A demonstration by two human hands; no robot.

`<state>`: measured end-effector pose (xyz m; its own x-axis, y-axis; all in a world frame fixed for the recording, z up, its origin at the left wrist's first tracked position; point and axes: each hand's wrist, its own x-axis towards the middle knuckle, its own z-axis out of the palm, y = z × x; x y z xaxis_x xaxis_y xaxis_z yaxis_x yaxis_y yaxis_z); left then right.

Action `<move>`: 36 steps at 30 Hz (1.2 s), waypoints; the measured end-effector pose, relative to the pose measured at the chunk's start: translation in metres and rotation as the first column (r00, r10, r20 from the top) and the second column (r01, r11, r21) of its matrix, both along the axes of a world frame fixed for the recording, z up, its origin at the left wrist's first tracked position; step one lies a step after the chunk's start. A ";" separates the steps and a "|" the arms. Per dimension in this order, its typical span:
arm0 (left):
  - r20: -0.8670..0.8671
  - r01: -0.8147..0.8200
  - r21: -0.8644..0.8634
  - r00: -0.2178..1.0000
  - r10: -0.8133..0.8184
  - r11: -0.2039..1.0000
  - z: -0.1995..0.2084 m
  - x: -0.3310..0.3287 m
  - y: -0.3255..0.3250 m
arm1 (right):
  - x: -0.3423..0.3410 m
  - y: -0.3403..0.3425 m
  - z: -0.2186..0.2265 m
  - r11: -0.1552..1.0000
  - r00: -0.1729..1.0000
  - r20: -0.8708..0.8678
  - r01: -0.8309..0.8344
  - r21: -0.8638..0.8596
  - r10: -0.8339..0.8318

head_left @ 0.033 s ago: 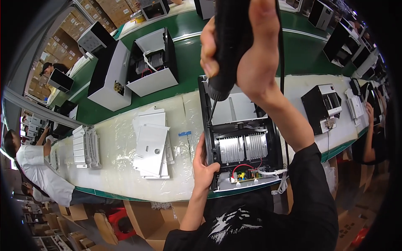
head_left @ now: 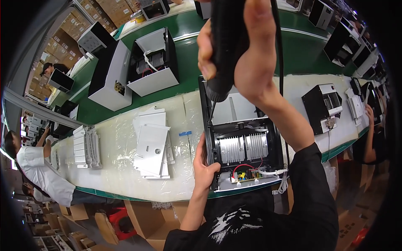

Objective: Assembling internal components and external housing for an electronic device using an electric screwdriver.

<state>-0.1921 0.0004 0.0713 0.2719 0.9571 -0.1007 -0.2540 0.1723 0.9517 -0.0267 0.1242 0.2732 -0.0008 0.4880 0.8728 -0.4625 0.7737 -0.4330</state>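
Note:
An open black-and-white appliance housing [head_left: 276,144] lies in front of me, with silver finned heat sinks [head_left: 243,149] and a small circuit board [head_left: 247,175] exposed inside. My left hand [head_left: 205,167] grips its left wall near the front corner, thumb on the edge and fingers down the outer side. Raised over the far part, my right hand [head_left: 255,50] is wrapped round a black power screwdriver [head_left: 226,54]. Its thin bit points down at the housing's left inner edge; the tip's exact contact is hard to make out. A dark cord runs down behind my right wrist.
Flat white panels [head_left: 153,146] are stacked to the left, beside a small blue strip [head_left: 184,133]. Further left stand ribbed white parts [head_left: 86,147]. Two housings rest on the green conveyor [head_left: 188,54] beyond. A black-and-white unit [head_left: 322,108] sits to the right. Other people work at both sides.
The screwdriver and my right hand have shifted slightly to the left. My left hand and the housing have stayed in place.

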 end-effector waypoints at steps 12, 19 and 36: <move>-0.031 -0.019 -0.041 0.999 0.018 0.999 0.005 0.005 -0.001 | -0.006 -0.042 0.001 0.948 0.979 0.170 0.159 -0.278 -0.114; -0.058 -0.021 -0.086 0.998 0.016 0.996 0.003 0.006 -0.002 | -0.026 -0.021 -0.034 0.922 0.986 0.125 0.145 -0.358 -0.106; -0.195 -0.140 -0.051 0.973 0.128 0.989 0.007 0.011 -0.003 | -0.033 -0.012 -0.100 0.978 0.973 0.153 0.189 -0.084 -0.175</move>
<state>-0.1809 -0.0031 0.0783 0.1116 0.9733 -0.2006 -0.0941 0.2113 0.9729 -0.0593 0.1124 0.1733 -0.0259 0.5738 0.8186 -0.2452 0.7902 -0.5616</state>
